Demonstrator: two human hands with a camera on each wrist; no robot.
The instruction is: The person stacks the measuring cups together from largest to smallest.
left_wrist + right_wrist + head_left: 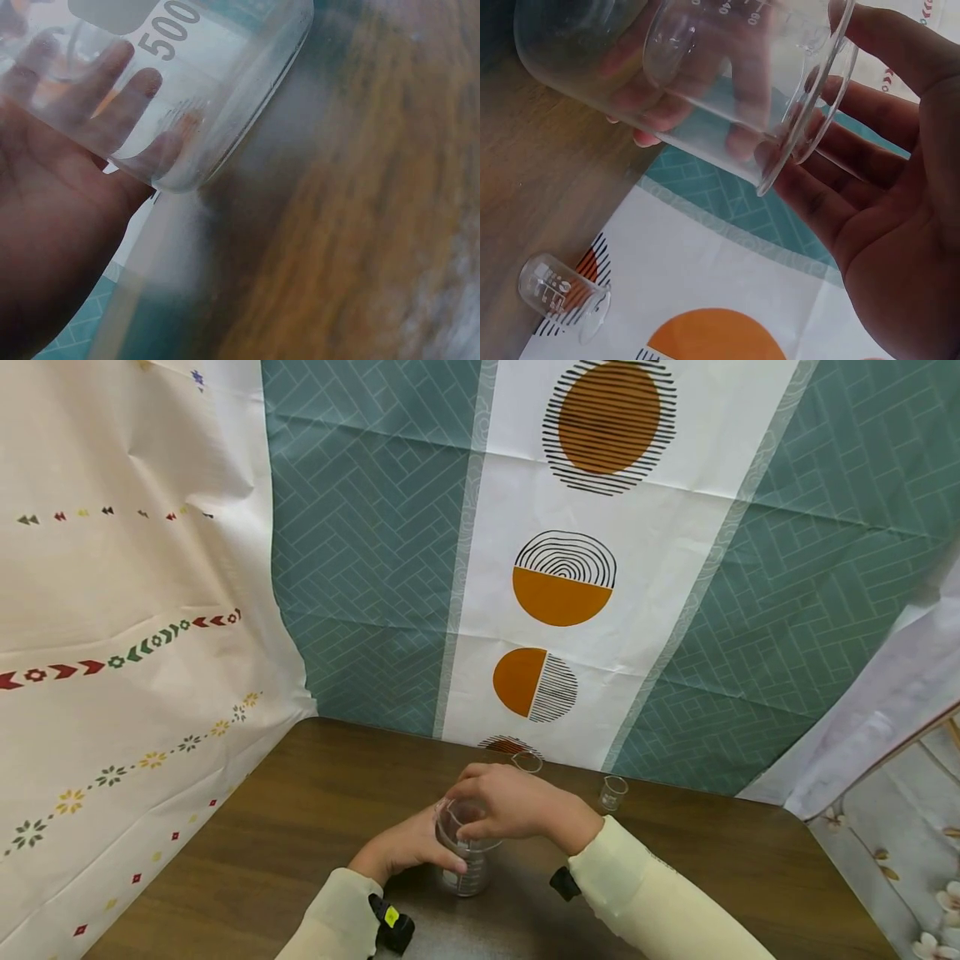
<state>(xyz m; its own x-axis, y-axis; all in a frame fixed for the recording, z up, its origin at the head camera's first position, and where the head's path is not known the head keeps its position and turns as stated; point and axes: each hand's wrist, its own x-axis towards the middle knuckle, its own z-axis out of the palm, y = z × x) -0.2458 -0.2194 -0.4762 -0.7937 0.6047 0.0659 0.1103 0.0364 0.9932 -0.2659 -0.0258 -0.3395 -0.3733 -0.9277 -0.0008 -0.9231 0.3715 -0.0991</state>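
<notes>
A large clear glass beaker [471, 878], marked 500 in the left wrist view, stands on the wooden table. My left hand [411, 845] holds it from the left side, with the fingers [120, 112] seen through the glass behind it. From above, my right hand [513, 800] reaches over the mouth of the large beaker. It grips the rim of a smaller graduated beaker [727, 71], which sits inside the large one in the right wrist view. In the head view the right hand partly hides both rims.
Toward the back of the table stand two other glass beakers: a small one [612, 794] on the right, and another [527, 762] partly hidden behind the right hand. Patterned cloth [375, 568] hangs along the table's back edge, and a cream cloth [135, 693] hangs on the left.
</notes>
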